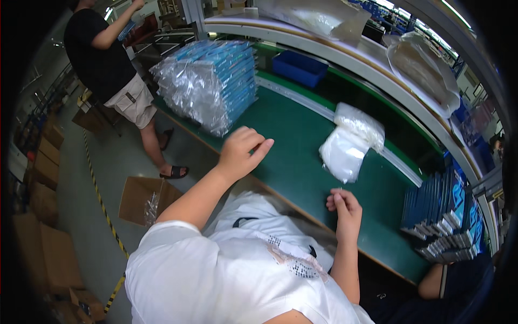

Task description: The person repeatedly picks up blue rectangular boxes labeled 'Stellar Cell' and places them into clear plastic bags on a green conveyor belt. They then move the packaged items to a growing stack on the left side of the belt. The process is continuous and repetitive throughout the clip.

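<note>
Over the near edge of the green workbench (294, 143), my left hand (243, 153) hangs with its fingers loosely bent and the thumb held apart; nothing shows in it. It is nearest to a tall stack of blue flat packs in clear plastic wrap (234, 81). My right hand (345, 209) is closed, thumb against the curled fingers, and whatever it may hold is hidden. Just beyond it lies a pile of clear plastic bags (345, 154), with a second bundle of bags (360, 125) partly behind. Hand and bags appear apart.
A blue tray (300, 68) sits at the back of the bench. Several stacked dark-blue boxes (440, 208) stand at the right, near another person's arm (431, 282). A person in black (102, 48) stands at the far left. An open cardboard box (141, 200) is on the floor.
</note>
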Demonstrator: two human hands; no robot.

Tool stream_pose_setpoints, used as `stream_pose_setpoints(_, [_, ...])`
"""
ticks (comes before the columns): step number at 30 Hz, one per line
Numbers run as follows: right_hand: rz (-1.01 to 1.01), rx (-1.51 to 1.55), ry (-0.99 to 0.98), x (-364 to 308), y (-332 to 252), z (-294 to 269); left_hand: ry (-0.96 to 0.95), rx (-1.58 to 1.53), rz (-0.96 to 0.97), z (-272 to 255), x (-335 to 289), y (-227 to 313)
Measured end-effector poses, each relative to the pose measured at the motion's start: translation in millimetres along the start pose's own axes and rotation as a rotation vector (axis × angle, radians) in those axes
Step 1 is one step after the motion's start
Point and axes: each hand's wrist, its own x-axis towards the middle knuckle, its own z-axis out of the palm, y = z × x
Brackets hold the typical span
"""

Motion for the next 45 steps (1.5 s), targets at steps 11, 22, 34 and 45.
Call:
stream_pose_setpoints(11, [0.151,-0.057,0.041,12,-14,18,-0.26,0.21,-0.08,-95,149,-111])
stream_pose_setpoints(22, [-0.063,-0.1,-0.371,89,-69,135,0.172,-0.002,-0.159,-154,171,-151])
stream_pose_setpoints(34, [0.367,-0.036,-0.244,174,-56,242,-0.039,-0.987,-1.181,-187,148,-368])
stream_pose_setpoints(45, [-0.022,0.259,-0.15,196,-90,317,-0.123,-1.717,-0.792,-144,166,-325])
